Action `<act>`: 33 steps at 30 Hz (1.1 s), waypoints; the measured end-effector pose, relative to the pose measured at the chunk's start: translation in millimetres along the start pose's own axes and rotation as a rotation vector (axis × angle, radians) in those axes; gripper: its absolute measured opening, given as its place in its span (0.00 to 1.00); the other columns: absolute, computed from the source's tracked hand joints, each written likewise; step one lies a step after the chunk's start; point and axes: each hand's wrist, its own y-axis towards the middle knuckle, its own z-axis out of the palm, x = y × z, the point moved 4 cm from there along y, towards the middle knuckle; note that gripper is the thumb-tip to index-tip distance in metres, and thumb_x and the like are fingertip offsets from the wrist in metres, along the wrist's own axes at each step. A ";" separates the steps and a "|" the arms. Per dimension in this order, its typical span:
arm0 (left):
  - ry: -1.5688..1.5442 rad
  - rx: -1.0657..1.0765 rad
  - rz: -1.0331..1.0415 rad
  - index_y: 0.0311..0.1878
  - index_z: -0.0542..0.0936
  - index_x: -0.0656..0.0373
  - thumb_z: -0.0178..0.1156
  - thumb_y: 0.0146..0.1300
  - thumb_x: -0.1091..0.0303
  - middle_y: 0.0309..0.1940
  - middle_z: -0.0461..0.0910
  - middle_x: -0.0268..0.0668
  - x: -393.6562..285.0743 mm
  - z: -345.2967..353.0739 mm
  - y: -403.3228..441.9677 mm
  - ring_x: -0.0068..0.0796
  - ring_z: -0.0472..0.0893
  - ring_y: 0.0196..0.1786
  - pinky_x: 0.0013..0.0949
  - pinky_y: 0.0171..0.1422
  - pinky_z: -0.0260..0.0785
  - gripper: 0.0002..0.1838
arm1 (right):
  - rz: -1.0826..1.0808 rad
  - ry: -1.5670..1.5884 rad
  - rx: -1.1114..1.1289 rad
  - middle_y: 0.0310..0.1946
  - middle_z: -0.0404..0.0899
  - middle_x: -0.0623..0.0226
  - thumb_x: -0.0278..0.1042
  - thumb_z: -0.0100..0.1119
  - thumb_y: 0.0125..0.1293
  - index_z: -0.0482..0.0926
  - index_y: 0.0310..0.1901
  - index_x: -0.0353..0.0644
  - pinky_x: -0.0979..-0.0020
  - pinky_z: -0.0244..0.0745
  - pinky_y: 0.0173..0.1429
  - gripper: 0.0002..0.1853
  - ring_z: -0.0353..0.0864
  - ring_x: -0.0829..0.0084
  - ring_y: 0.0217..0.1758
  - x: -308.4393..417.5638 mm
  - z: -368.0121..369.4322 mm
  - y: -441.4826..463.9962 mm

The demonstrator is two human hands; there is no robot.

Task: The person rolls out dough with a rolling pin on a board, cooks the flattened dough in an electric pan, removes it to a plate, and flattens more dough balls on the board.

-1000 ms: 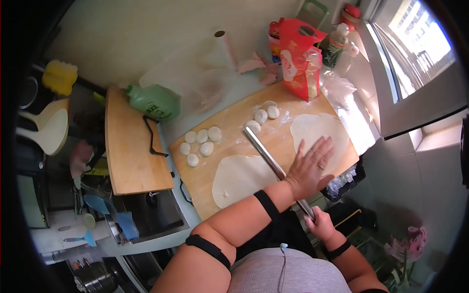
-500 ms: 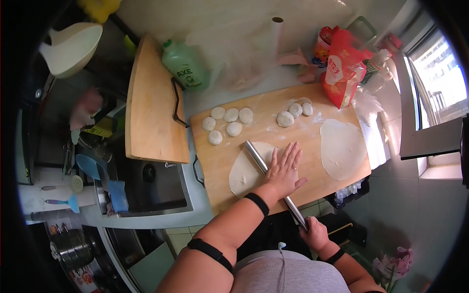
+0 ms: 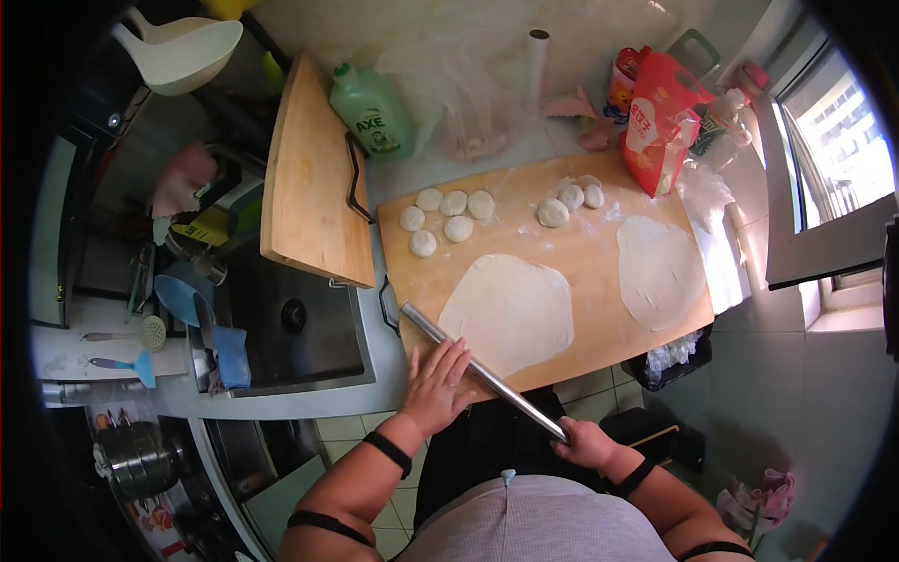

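- The right hand [image 3: 585,443] has its grip closed around the near end of a metal rolling pin [image 3: 506,391].
- The left hand [image 3: 434,384] is wide, its fingers extended and resting against the pin nearer the far end; its grip is not wrapped around it.
- The rolling pin lies slantwise across the near left edge of a wooden board [image 3: 590,262].
- A broad dough sheet [image 3: 513,314] lies flat on the board, right beside the pin; whether the two touch, I cannot tell.
- A second sheet [image 3: 660,273] lies at the board's right side, apart from the first.
- Six dough balls [image 3: 458,229] sit at the board's far left, and a smaller cluster [image 3: 553,213] sits farther right.
- A red bag [image 3: 655,126] stands at the far right corner.
- A green bottle [image 3: 375,117] stands on the worktop [image 3: 435,167] behind the board.
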 end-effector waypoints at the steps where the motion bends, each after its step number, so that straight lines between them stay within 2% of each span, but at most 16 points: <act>1: -0.021 0.005 -0.019 0.70 0.63 0.51 0.61 0.61 0.55 0.75 0.56 0.35 0.1 -4.6 -10.0 0.38 0.54 0.77 0.65 0.74 0.41 0.35 | -0.006 0.001 -0.003 0.29 0.79 0.51 0.40 0.62 0.57 0.72 0.37 0.40 0.53 0.76 0.40 0.14 0.80 0.48 0.34 -0.1 -0.3 -1.4; 2: -0.013 0.001 -0.016 0.70 0.63 0.51 0.61 0.61 0.55 0.75 0.56 0.35 1.1 -11.4 -20.3 0.38 0.54 0.77 0.65 0.74 0.41 0.35 | -0.020 -0.009 -0.062 0.28 0.79 0.51 0.40 0.62 0.57 0.72 0.38 0.40 0.53 0.76 0.40 0.14 0.80 0.47 0.33 0.5 -3.1 -2.8; 4: -0.107 -0.126 -0.028 0.62 0.73 0.54 0.61 0.61 0.60 0.66 0.68 0.40 6.7 -28.0 -35.1 0.41 0.67 0.69 0.55 0.70 0.58 0.25 | -0.035 -0.020 -0.134 0.28 0.78 0.51 0.39 0.62 0.57 0.72 0.38 0.41 0.53 0.76 0.39 0.13 0.80 0.47 0.33 1.7 -10.3 -6.3; 5: -0.104 -0.130 -0.020 0.62 0.73 0.54 0.61 0.61 0.60 0.66 0.68 0.40 9.4 -29.3 -38.0 0.41 0.67 0.69 0.55 0.70 0.58 0.25 | -0.031 -0.014 -0.179 0.27 0.79 0.51 0.38 0.62 0.57 0.73 0.38 0.41 0.53 0.76 0.39 0.13 0.80 0.47 0.33 2.0 -16.0 -10.3; 7: -0.316 -0.333 -0.262 0.48 0.80 0.58 0.61 0.61 0.65 0.48 0.79 0.43 28.0 -32.4 -43.0 0.41 0.80 0.52 0.41 0.56 0.73 0.14 | -0.024 0.006 -0.303 0.27 0.79 0.51 0.35 0.64 0.57 0.73 0.39 0.41 0.55 0.77 0.37 0.12 0.80 0.48 0.32 5.0 -30.9 -16.1; 8: -0.313 -0.346 -0.259 0.48 0.80 0.58 0.61 0.61 0.65 0.48 0.79 0.43 31.6 -28.7 -38.0 0.41 0.80 0.52 0.41 0.56 0.73 0.14 | -0.070 -0.022 -0.448 0.26 0.78 0.51 0.35 0.64 0.57 0.73 0.38 0.41 0.56 0.77 0.35 0.12 0.80 0.48 0.31 -1.3 -35.7 -15.2; 10: -0.447 -0.288 -0.542 0.41 0.80 0.61 0.63 0.62 0.66 0.34 0.81 0.40 47.6 -14.5 -21.9 0.39 0.83 0.37 0.36 0.43 0.76 0.09 | -0.015 -0.096 -0.601 0.24 0.78 0.50 0.34 0.65 0.57 0.72 0.37 0.40 0.56 0.76 0.33 0.12 0.80 0.48 0.29 5.4 -62.0 -13.2; 11: -0.536 -0.264 -0.630 0.39 0.80 0.61 0.65 0.60 0.61 0.33 0.82 0.41 49.2 -10.1 -13.7 0.38 0.83 0.36 0.37 0.42 0.76 0.13 | -0.022 -0.146 -0.714 0.24 0.77 0.50 0.34 0.65 0.57 0.72 0.37 0.39 0.55 0.76 0.32 0.12 0.79 0.48 0.28 -2.0 -69.0 -7.8; 15: -0.331 -0.165 -0.710 0.39 0.81 0.59 0.69 0.54 0.52 0.34 0.84 0.42 55.1 1.5 14.3 0.39 0.84 0.37 0.39 0.43 0.76 0.19 | 0.075 -0.313 -0.844 0.26 0.78 0.51 0.37 0.60 0.60 0.71 0.36 0.40 0.52 0.75 0.34 0.11 0.80 0.48 0.31 -19.6 -96.5 21.3; 18: -0.234 -0.085 -0.748 0.39 0.81 0.61 0.69 0.55 0.54 0.32 0.84 0.40 61.0 8.0 24.8 0.37 0.83 0.35 0.38 0.41 0.76 0.19 | 0.159 -0.360 -0.861 0.28 0.78 0.52 0.40 0.58 0.61 0.70 0.37 0.39 0.50 0.75 0.37 0.13 0.80 0.48 0.34 -19.7 -111.2 39.7; 19: -0.233 -0.104 -0.744 0.39 0.81 0.61 0.69 0.55 0.54 0.32 0.84 0.40 62.1 6.3 27.3 0.37 0.83 0.35 0.38 0.41 0.76 0.19 | 0.176 -0.366 -0.829 0.30 0.78 0.51 0.39 0.57 0.61 0.70 0.37 0.38 0.49 0.75 0.41 0.13 0.79 0.48 0.36 -22.0 -115.2 46.0; 21: -0.267 -0.002 -0.789 0.38 0.80 0.59 0.68 0.55 0.54 0.31 0.84 0.38 62.0 8.3 27.1 0.36 0.83 0.35 0.38 0.41 0.75 0.18 | 0.158 -0.388 -0.856 0.32 0.77 0.50 0.38 0.57 0.61 0.70 0.37 0.38 0.49 0.74 0.43 0.12 0.78 0.47 0.38 -27.8 -120.4 58.7; 28: -0.335 -0.409 -0.710 0.40 0.80 0.58 0.65 0.57 0.57 0.35 0.82 0.39 34.0 8.6 -26.1 0.36 0.82 0.38 0.38 0.43 0.75 0.15 | 0.018 -0.366 -0.865 0.34 0.74 0.50 0.32 0.57 0.56 0.70 0.36 0.38 0.50 0.72 0.47 0.10 0.76 0.46 0.41 -37.4 -130.2 67.7; 30: -0.218 -0.549 -0.653 0.41 0.80 0.58 0.64 0.58 0.59 0.37 0.80 0.41 16.2 7.4 -60.7 0.37 0.82 0.39 0.38 0.45 0.75 0.14 | -0.018 -0.350 -0.806 0.35 0.74 0.50 0.32 0.57 0.55 0.70 0.37 0.38 0.49 0.71 0.48 0.10 0.75 0.46 0.43 -33.0 -134.8 65.9; 32: -0.296 -0.521 -0.789 0.43 0.79 0.57 0.63 0.59 0.58 0.41 0.79 0.42 -4.6 9.8 -105.6 0.41 0.81 0.42 0.41 0.47 0.75 0.14 | -0.077 -0.415 -0.857 0.40 0.73 0.49 0.32 0.58 0.55 0.71 0.39 0.37 0.50 0.71 0.50 0.12 0.73 0.44 0.47 -30.1 -136.4 65.1; 33: -0.394 -0.474 -0.893 0.44 0.79 0.56 0.62 0.60 0.58 0.44 0.79 0.42 -13.4 18.3 -132.1 0.44 0.80 0.45 0.44 0.49 0.74 0.15 | -0.233 -0.539 -0.947 0.42 0.73 0.48 0.31 0.58 0.55 0.71 0.40 0.37 0.51 0.72 0.50 0.13 0.73 0.44 0.48 -33.0 -135.4 66.4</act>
